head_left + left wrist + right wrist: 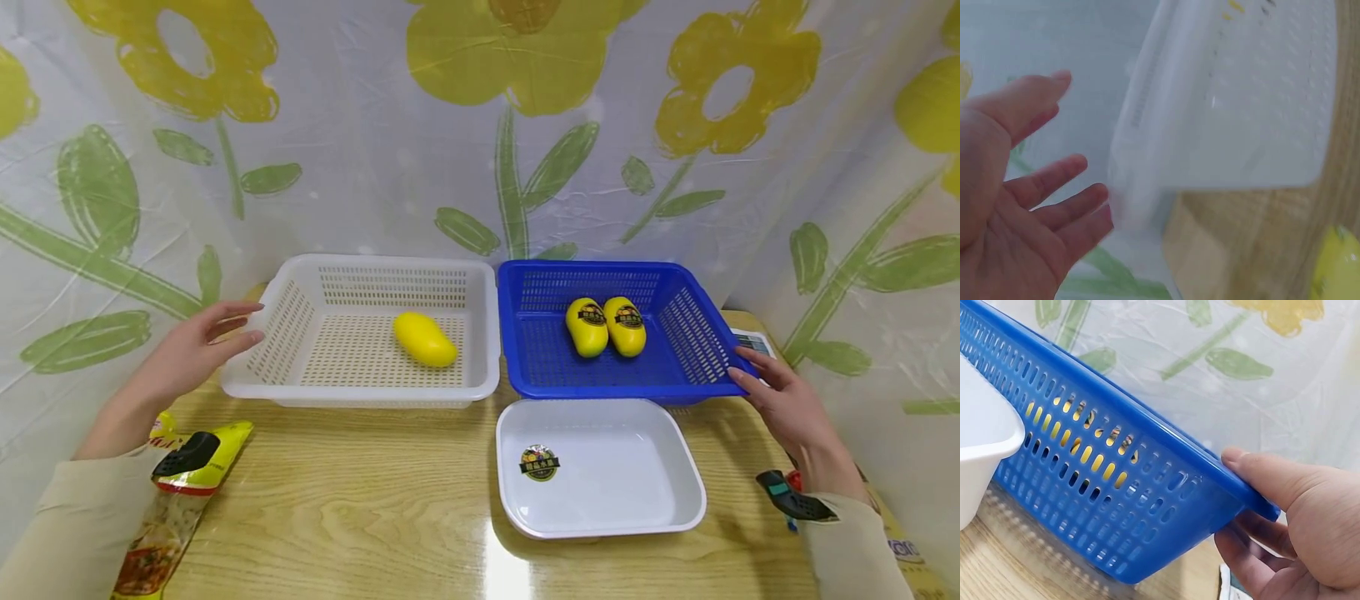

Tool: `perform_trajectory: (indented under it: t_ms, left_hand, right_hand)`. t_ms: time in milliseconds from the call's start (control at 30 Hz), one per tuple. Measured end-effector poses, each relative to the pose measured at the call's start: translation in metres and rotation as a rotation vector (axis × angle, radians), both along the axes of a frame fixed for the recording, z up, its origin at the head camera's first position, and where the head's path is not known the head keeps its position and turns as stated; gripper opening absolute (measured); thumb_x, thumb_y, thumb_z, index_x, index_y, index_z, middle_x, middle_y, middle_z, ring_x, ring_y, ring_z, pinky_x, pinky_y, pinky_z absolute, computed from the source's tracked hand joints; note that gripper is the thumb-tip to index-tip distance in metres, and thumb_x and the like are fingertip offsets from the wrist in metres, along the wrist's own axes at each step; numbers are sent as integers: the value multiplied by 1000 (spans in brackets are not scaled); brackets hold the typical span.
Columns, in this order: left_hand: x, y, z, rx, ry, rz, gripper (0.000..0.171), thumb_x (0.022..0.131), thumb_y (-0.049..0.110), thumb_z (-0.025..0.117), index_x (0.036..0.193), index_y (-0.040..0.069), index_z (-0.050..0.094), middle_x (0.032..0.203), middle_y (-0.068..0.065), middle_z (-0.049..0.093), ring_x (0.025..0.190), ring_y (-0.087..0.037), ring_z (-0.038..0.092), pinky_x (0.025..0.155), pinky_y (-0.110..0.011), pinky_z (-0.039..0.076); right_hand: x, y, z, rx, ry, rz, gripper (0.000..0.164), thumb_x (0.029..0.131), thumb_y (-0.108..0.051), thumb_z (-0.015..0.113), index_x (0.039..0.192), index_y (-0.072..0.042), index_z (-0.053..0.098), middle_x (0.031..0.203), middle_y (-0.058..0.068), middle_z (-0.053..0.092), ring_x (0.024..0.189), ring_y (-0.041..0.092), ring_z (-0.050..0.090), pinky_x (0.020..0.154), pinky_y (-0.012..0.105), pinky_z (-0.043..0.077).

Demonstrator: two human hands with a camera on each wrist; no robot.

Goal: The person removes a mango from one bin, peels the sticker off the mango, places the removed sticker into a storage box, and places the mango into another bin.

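Note:
A white plastic basket (360, 392) stands at the left with one plain yellow mango (423, 340) in it. Beside its left rim is my left hand (191, 350), fingers spread and relaxed; in the left wrist view its fingertips come close to the blurred rim, and contact is unclear. Against the white basket's right side stands a blue plastic basket (540, 354), holding two labelled mangoes, one (587, 333) left of the other (627, 335). My right hand (1329, 519) grips the blue basket's right rim, thumb on top and fingers underneath. A white tray (615, 483) with a round sticker (539, 463) sits in front.
On the wooden table (352, 492), a yellow food packet (180, 500) lies under the left forearm. Part of another yellow packet (907, 550) shows by the right sleeve. A flower-printed curtain (360, 167) hangs behind and at both sides.

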State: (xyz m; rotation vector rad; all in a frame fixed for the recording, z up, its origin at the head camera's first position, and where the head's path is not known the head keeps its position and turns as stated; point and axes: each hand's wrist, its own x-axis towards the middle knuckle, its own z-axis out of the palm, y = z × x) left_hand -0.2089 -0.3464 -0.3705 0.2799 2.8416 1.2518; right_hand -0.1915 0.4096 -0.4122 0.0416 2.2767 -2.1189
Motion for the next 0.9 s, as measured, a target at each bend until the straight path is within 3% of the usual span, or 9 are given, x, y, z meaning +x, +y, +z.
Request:
perform_trajectory:
  t_ms: [67, 133, 233, 300, 367, 433, 567, 733, 900]
  left_hand:
    - [-2, 9, 6, -11, 9, -7, 57, 99, 35, 58, 144, 5, 41, 150, -24, 35, 135, -49, 32, 102, -65, 32]
    - [-5, 17, 11, -31, 40, -20, 55, 99, 34, 58, 143, 4, 43, 149, -23, 36, 134, -49, 35, 103, -58, 36]
    - [-10, 31, 19, -43, 65, -45, 53, 99, 33, 59, 143, 7, 44, 148, -20, 41, 133, -44, 40, 101, -34, 45]
    - [-14, 43, 24, -37, 73, -76, 52, 99, 32, 59, 143, 8, 45, 146, -17, 44, 132, -41, 43, 93, -17, 45]
    - [-18, 56, 30, -3, 61, -115, 50, 99, 30, 60, 142, 10, 46, 145, -13, 45, 133, -37, 43, 87, -7, 41]
    - [-22, 70, 36, 42, 55, -157, 48, 99, 27, 60, 142, 9, 47, 145, -10, 45, 134, -34, 43, 87, -5, 39]
    - [-31, 100, 46, 94, 47, -240, 46, 99, 27, 59, 141, 11, 47, 144, -6, 46, 134, -28, 43, 98, -19, 43]
    - [-44, 143, 57, 150, 37, -361, 45, 99, 26, 60, 140, 12, 48, 143, -7, 49, 134, -26, 44, 106, -46, 40]
    - [-60, 194, 62, 185, 31, -488, 42, 98, 24, 61, 137, 11, 51, 140, -5, 52, 131, -24, 47, 107, -44, 40]
  right_hand:
    - [0, 0, 0, -3, -7, -3, 58, 97, -20, 61, 148, -7, 36, 121, -2, 46, 97, 1, 62, 83, 13, 50]
    - [0, -1, 0, -1, -12, -9, 61, 97, -20, 61, 150, -6, 34, 121, -2, 46, 98, 1, 61, 83, 13, 50]
    - [0, -1, -2, -7, -4, -6, 62, 97, -19, 61, 151, -5, 33, 122, -3, 46, 99, 1, 61, 84, 13, 50]
    - [0, 1, -4, -34, 14, 12, 59, 98, -17, 59, 150, -5, 33, 123, -2, 47, 99, 2, 62, 84, 14, 50]
    - [1, 3, -8, -87, 42, 54, 56, 100, -12, 55, 151, -5, 32, 126, -1, 47, 101, 4, 63, 86, 16, 51]
    - [1, 6, -11, -155, 75, 112, 53, 102, -7, 48, 152, -4, 30, 129, 1, 48, 104, 8, 64, 87, 20, 51]
    - [1, 14, -17, -277, 140, 235, 50, 104, 2, 35, 153, -3, 27, 134, 4, 51, 112, 15, 63, 91, 26, 51]
    - [-5, 21, -17, -296, 170, 330, 47, 104, 6, 31, 150, -3, 35, 132, 5, 55, 111, 17, 64, 92, 29, 51]
    - [-11, 31, -12, -257, 124, 372, 45, 104, 5, 29, 147, -4, 40, 129, 6, 58, 109, 18, 65, 92, 30, 52]
